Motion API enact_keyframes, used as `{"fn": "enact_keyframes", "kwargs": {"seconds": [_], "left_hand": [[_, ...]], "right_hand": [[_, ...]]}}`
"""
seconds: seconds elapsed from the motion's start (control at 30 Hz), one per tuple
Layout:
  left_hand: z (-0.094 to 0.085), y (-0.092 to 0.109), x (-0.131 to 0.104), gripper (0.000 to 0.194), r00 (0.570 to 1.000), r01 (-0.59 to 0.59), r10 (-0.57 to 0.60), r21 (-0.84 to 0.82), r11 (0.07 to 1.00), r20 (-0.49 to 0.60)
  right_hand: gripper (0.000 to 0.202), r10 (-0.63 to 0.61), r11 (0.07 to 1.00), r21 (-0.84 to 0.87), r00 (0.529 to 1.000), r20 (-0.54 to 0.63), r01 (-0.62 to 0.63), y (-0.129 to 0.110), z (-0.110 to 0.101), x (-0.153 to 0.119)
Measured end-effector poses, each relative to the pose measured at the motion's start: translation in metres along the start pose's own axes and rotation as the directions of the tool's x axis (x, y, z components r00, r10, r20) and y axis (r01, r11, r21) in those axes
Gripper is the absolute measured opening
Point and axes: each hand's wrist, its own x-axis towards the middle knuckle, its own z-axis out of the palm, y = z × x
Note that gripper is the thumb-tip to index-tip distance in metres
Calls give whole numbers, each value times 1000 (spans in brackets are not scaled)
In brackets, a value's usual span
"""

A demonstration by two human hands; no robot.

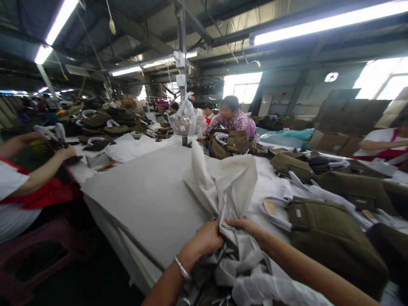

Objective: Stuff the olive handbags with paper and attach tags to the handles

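A large light-grey sheet (223,178), which looks like paper, stands bunched up in front of me, gathered into folds at its middle and flaring out above. My left hand (208,238), a metal bracelet on its wrist, is closed on the gathered folds. From the other side my right hand (247,226) pinches the same sheet, its thumb pointing toward my left hand. Below my hands the sheet's lower part runs down over a dark bag at the bottom edge, mostly hidden. A white-wrapped bag handle (274,291) arches out of that bag.
Flat grey sheets (149,182) are stacked on the table to my left. Olive bags (331,238) with wrapped handles lie along the right. A co-worker (232,119) leans over the table's far side; another person's hands (65,153) handle a bag at left, near a stool (47,242).
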Motion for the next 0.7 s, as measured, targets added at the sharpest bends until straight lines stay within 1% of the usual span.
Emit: {"fn": "enact_keyframes", "kwargs": {"seconds": [0.07,0.13,0.17,0.23,0.3,0.37,0.47,0.57,0.7], "left_hand": [[-22,-8,4,43,1000,2,-2,10,1000,-22],[-42,-19,10,42,993,54,-48,48,997,-107],[-50,-25,14,42,983,96,-82,79,992,-164],[-56,-35,21,38,955,179,-133,156,971,-264],[-52,-43,25,33,940,224,-145,236,946,-309],[-41,-47,27,35,939,239,-141,300,924,-314],[-30,-51,30,38,939,262,-152,353,898,-309],[-34,-55,34,33,943,269,-168,363,892,-287],[-46,-62,41,20,947,271,-190,328,905,-258]], "right_hand": [[29,-21,999,43,998,-60,23,-11,-21,-3],[26,-40,994,92,992,-123,51,-25,-47,-8],[25,-44,992,111,988,-150,61,-31,-59,-11],[23,-29,990,131,982,-184,54,-38,-80,-17],[23,15,991,136,982,-189,11,-36,-90,-20],[24,63,990,137,982,-177,-38,-26,-91,-21],[25,108,986,145,983,-150,-86,-8,-84,-17],[28,117,978,184,986,-116,-94,3,-75,-15],[32,93,965,256,990,-110,-62,-1,-65,-18]]}}
